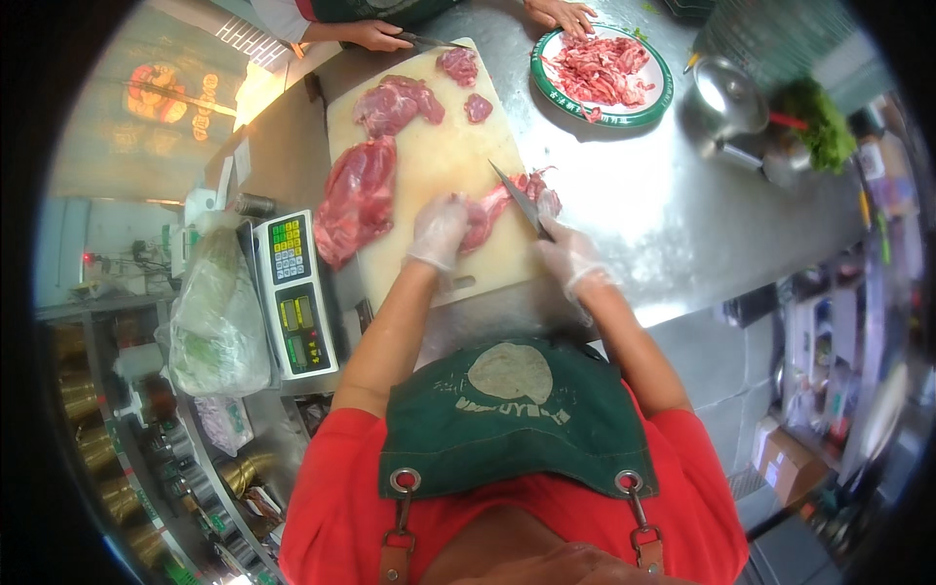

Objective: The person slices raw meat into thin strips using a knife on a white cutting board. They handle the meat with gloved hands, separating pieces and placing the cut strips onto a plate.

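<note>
My left hand, in a clear plastic glove, presses on the left end of a strip of raw red meat near the front of a cream cutting board. My right hand, gloved too, grips a kitchen knife, whose blade lies across the strip and points to the upper left. Small trimmings lie at the board's right edge. A large piece of raw meat rests on the board's left side, touching another piece above it. Two smaller chunks lie near the far end.
Across the table, a co-worker's hand holds a knife at the board's far corner; the other hand touches sliced meat on a green-rimmed plate. A digital scale and bagged vegetables stand left, a metal pot right.
</note>
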A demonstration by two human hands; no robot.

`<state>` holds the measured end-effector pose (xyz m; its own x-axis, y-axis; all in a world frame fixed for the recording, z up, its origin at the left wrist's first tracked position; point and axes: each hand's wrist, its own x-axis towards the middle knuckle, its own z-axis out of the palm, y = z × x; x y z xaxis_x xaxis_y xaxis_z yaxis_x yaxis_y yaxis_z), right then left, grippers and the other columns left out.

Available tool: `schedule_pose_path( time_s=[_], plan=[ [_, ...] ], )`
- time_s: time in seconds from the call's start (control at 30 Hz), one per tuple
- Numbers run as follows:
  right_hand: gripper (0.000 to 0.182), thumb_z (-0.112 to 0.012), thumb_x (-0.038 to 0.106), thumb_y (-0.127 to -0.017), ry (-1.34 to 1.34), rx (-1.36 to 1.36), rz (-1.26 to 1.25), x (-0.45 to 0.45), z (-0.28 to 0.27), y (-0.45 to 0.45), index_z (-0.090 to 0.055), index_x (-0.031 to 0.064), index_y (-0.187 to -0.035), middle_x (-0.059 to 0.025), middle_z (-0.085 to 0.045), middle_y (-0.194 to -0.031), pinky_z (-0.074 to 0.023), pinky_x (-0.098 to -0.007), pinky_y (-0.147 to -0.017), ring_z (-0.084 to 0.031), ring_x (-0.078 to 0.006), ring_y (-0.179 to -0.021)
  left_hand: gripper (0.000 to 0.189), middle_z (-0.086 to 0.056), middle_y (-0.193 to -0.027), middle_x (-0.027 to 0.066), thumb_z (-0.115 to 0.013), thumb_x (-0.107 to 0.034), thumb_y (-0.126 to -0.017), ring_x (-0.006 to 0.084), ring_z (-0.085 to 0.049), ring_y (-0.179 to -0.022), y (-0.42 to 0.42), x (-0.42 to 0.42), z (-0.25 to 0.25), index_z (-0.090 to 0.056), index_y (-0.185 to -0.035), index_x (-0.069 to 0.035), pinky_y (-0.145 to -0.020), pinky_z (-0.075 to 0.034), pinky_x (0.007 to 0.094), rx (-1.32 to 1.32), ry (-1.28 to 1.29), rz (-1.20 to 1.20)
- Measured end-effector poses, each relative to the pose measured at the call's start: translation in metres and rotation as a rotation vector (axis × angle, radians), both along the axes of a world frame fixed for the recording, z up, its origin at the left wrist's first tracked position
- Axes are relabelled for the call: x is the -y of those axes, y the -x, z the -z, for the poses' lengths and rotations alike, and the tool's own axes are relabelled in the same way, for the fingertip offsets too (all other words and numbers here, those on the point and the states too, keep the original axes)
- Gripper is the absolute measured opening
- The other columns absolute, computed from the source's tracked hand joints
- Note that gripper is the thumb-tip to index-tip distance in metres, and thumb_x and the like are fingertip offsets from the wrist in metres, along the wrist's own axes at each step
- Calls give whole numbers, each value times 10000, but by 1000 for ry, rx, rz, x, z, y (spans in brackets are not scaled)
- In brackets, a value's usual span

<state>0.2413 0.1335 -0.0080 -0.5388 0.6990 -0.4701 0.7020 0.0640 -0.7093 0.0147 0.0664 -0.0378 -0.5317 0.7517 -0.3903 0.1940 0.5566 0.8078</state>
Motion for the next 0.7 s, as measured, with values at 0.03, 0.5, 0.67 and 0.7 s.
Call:
schedule_pose_path(
  time_s=[0.03, 0.5, 0.67, 0.7],
  plan=[
    [564, -573, 237, -850, 44, -55, -2, 1, 0, -8, -516, 97, -1394, -223, -641, -1173, -466, -466, -928, -618, -394, -1066, 330, -679, -867, 98, -547, -327, -964, 168, -633, -743, -1, -2, -5, -650, -924, -16, -691, -496, 314, -15, 36, 35],
    [325, -622, 158, -894, 938, -457, 371, 35, -30, -13, -566, -35, -1149, -66, -550, -664, -409, -289, -373, -511, -124, -485, 257, -657, -737, 74, -635, -273, -931, 144, -629, -618, -15, -14, -13, -646, -872, -23, -562, -504, 297, -2, 65, -37],
    [277, -624, 130, -871, 854, -395, 313, 33, -27, -3, -610, -36, -1093, -70, -557, -634, -401, -295, -391, -495, -133, -455, 209, -617, -719, 39, -703, -211, -905, 105, -596, -617, -34, -4, -26, -615, -876, -23, -533, -499, 270, 104, -57, -44],
    [313, -623, 129, -869, 822, -409, 313, 33, -20, 0, -607, -44, -1130, -70, -560, -632, -398, -293, -398, -499, -134, -458, 209, -615, -722, 38, -712, -207, -899, 107, -595, -615, -32, 3, -18, -613, -880, -23, -529, -498, 271, 82, -125, -14]
  ],
)
